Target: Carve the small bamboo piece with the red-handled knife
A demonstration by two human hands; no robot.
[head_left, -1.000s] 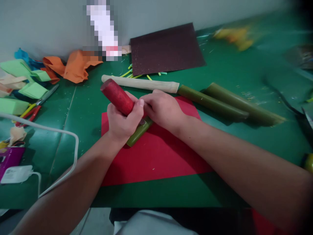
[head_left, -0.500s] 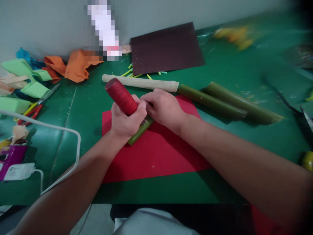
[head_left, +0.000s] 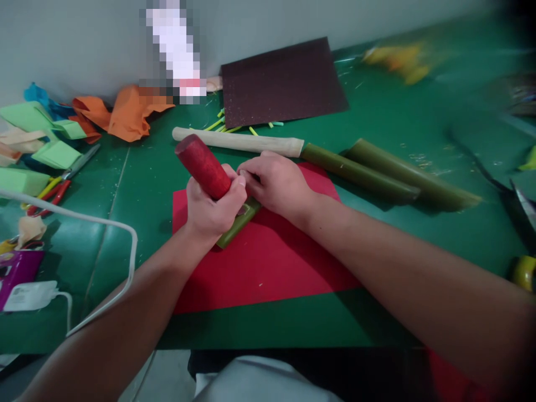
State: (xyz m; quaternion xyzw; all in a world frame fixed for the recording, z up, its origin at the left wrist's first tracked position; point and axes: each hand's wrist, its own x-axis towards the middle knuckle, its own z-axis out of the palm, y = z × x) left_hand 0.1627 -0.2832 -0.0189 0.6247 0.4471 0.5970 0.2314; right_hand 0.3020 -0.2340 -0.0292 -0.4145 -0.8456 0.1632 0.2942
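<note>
My left hand [head_left: 209, 206] is wrapped round a thick red cylinder [head_left: 204, 166], which leans up and to the left; its lower end is hidden in my fist. Beneath the fist, a green bamboo-like piece [head_left: 239, 224] lies slantwise on a red sheet [head_left: 259, 268]. My right hand [head_left: 274, 178] is closed just beside the left, over the far end of the green piece. Its curled fingers hide whatever is between them.
Behind my hands lie a pale stick [head_left: 238, 140] and green tubes [head_left: 362, 173]. A dark sheet [head_left: 282, 84] is farther back. Coloured paper [head_left: 129, 114], red-and-yellow-handled pliers [head_left: 62, 181] and a white cable [head_left: 133, 245] are at left. Scissors [head_left: 521, 206] are at right.
The whole view has shifted very slightly. My left hand and the red cylinder have tilted a little to the left, while my right hand keeps its place beside them.
</note>
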